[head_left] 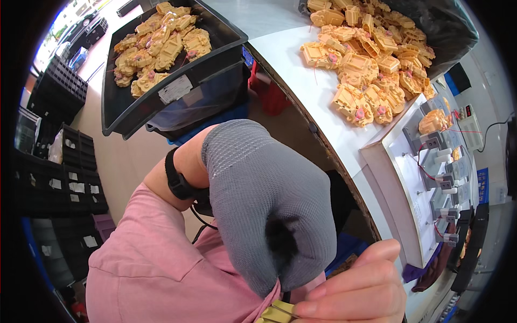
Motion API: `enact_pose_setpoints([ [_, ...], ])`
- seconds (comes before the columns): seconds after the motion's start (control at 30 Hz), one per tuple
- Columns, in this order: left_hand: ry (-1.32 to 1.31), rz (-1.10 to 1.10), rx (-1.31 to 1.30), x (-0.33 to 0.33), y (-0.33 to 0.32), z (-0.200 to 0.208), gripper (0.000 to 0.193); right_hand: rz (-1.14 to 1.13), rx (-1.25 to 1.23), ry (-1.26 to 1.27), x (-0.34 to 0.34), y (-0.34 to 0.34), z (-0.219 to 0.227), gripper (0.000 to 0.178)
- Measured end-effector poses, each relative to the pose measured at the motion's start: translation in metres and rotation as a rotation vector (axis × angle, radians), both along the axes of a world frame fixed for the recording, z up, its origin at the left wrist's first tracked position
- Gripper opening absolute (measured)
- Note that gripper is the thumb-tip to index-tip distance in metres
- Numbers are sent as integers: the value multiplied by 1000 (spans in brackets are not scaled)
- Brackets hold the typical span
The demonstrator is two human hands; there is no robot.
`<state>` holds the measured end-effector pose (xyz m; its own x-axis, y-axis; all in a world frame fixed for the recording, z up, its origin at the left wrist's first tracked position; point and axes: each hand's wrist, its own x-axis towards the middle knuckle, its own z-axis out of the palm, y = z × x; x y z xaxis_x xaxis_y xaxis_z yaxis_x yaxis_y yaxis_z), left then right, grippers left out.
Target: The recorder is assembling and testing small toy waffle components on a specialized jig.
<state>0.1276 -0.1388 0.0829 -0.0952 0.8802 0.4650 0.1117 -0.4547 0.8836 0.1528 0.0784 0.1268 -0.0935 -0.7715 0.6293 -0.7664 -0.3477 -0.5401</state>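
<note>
My left hand [269,199] wears a grey knit glove and has its fingers curled into a pinch low in the view. Pink shirt cloth [276,295] is gathered at its fingertips. My right hand [355,293] is bare and comes in at the lower edge, fingers bent and pressed together. At its fingertips is a small yellow-green piece [276,313], partly cut off by the lower edge; its exact kind cannot be made out. The two hands are close together in front of my body.
A black tray [175,94] of orange-yellow plastic housings [161,46] stands far left. More housings [371,70] are heaped on the white table [280,51], spilling from a black-lined bin [449,32]. A white fixture box [398,188] with clamps stands at right; black crates [54,183] line the left.
</note>
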Motion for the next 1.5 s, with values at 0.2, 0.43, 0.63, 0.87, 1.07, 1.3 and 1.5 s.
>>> enact_pose_setpoints([
  [0.2, -91, -23, -242, -4, -1, 16, 20, -188, -57, 52, 8, -4, 5, 31],
  [0.43, 96, -31, -176, -10, 3, 7, 11, -446, -215, 61, 30, -23, -1, 17],
  [0.63, -41, -183, -218, -18, 4, -1, 15, -549, -226, -82, 30, -26, -2, 18],
  [0.87, -205, -311, -187, -27, 4, -5, 16, -563, -407, -85, 36, -45, -11, 23],
  [1.07, -390, -73, -303, -35, -7, -5, 18, -370, -178, -192, 22, -16, -6, 36],
  [1.3, 379, 153, -1295, -46, -14, -40, 39, -507, 160, -197, 14, 39, -38, 36],
  [1.5, -124, 53, -1124, -5, -26, -76, 43, -474, 290, -304, 7, 55, -55, 33],
])
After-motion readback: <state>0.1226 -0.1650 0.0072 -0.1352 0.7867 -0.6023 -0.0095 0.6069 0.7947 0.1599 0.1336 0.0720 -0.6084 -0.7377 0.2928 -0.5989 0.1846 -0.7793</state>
